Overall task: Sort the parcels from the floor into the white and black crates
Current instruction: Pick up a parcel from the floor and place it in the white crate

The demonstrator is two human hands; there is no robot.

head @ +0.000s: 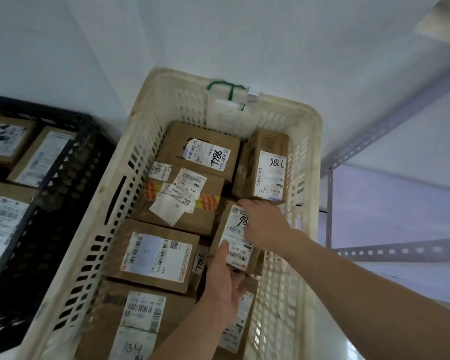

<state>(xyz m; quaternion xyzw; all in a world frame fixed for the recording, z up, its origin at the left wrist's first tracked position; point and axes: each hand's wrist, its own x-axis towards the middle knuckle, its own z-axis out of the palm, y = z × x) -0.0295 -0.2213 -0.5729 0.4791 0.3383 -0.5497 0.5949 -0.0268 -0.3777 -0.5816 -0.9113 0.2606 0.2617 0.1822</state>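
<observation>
A white slatted crate stands in the middle, packed with several brown cardboard parcels bearing white labels. Both my hands are on one small labelled parcel at the crate's right side. My left hand grips its near end, thumb on the label and fingers curled beneath. My right hand lies over its far right edge with fingers fairly straight, fingertips near an upright parcel marked 98LL. The black crate at the left holds several more labelled parcels.
Grey perforated metal shelving stands to the right of the white crate, with a lower rail. A white wall runs behind both crates. A white tag tied with green cord hangs on the white crate's far rim.
</observation>
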